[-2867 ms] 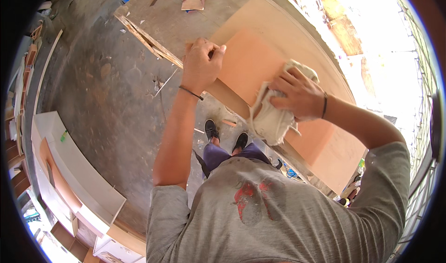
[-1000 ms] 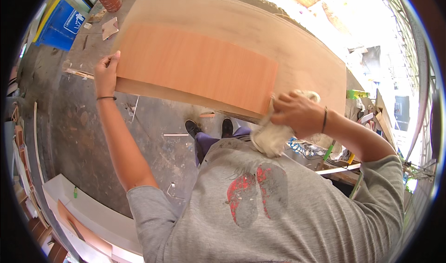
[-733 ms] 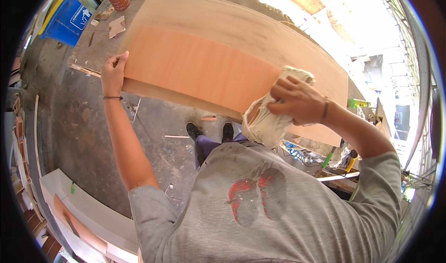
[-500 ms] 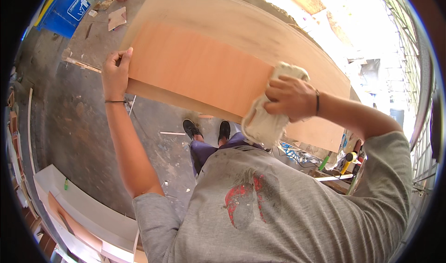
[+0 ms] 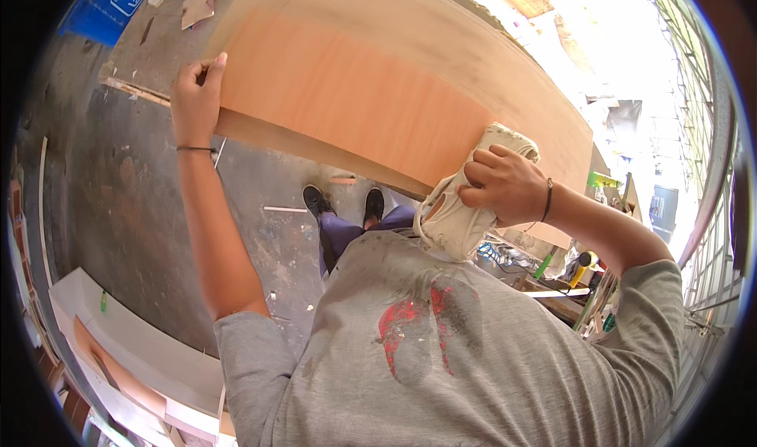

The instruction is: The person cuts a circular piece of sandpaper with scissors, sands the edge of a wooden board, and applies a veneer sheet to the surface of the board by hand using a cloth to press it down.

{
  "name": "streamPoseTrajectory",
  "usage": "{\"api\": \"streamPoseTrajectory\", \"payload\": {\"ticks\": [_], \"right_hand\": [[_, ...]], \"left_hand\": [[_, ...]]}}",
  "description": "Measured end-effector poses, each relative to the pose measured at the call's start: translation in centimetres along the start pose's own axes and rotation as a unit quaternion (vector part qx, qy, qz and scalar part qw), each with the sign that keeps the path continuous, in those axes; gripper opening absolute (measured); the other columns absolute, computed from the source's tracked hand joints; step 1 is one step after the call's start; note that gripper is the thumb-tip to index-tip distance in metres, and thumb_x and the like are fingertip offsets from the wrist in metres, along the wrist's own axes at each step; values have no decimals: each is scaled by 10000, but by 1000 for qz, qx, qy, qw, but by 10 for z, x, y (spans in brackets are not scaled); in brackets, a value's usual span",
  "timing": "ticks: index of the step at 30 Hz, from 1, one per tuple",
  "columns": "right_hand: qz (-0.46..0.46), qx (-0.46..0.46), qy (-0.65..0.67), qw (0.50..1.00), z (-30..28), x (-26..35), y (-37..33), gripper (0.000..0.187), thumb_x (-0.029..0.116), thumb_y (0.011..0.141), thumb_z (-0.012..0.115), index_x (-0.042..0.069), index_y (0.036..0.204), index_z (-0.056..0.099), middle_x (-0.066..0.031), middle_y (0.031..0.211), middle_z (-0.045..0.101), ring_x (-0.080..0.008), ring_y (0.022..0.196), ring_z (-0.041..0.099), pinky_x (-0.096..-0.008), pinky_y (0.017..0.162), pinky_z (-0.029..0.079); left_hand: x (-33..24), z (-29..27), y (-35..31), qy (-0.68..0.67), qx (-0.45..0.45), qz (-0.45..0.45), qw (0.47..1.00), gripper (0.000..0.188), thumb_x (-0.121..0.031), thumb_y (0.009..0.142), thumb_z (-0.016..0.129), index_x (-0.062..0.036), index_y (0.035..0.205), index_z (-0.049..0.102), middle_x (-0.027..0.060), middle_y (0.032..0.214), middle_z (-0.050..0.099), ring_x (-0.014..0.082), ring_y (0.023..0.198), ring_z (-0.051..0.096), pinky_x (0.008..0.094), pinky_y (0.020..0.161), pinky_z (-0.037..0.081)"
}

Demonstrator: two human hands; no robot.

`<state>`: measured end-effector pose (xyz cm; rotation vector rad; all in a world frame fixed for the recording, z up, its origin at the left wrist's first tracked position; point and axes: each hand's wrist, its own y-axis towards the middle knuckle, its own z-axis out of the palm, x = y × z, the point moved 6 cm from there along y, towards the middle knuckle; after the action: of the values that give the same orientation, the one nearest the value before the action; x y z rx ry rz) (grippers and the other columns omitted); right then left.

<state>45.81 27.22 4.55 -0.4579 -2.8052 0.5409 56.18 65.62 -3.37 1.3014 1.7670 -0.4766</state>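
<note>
A large thin plywood sheet [image 5: 371, 92], orange-brown in its middle and paler toward the far edge, lies flat in front of me. My left hand [image 5: 195, 100] grips its near left corner. My right hand [image 5: 505, 183] is closed on a crumpled off-white rag [image 5: 453, 214] and presses it against the sheet's near right edge. Part of the rag hangs down below the edge.
Grey concrete floor [image 5: 118, 202] with wood scraps lies below. A blue board [image 5: 106, 5] lies at the far left. White panels [image 5: 134, 344] lean at the lower left. Tools and bottles [image 5: 579, 265] crowd a bench at the right. My feet [image 5: 343, 202] stand under the sheet.
The rag hand has moved from the sheet's near edge up onto its surface. My left hand has stayed gripping the left corner, and the view has tilted slightly.
</note>
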Motion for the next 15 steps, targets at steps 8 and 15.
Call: {"api": "streamPoseTrajectory", "payload": {"ticks": [8, 15], "right_hand": [[-98, -23, -27, 995, -30, 4, 45, 343, 196, 569, 730, 195, 858, 546, -16, 893, 522, -205, 861, 522, -335, 695, 438], [-137, -7, -49, 989, -16, 3, 31, 436, 236, 514, 749, 192, 908, 567, 1, 808, 494, -207, 773, 500, -331, 648, 400]], "left_hand": [[2, 1, -4, 15, 15, 23, 1000, 351, -320, 873, 606, 14, 779, 662, 128, 877, 652, 285, 779, 605, 356, 735, 465], [-16, 9, -29, 63, -92, 89, 990, 301, -287, 901, 583, -6, 812, 644, 122, 827, 633, 270, 777, 588, 374, 768, 449]]}}
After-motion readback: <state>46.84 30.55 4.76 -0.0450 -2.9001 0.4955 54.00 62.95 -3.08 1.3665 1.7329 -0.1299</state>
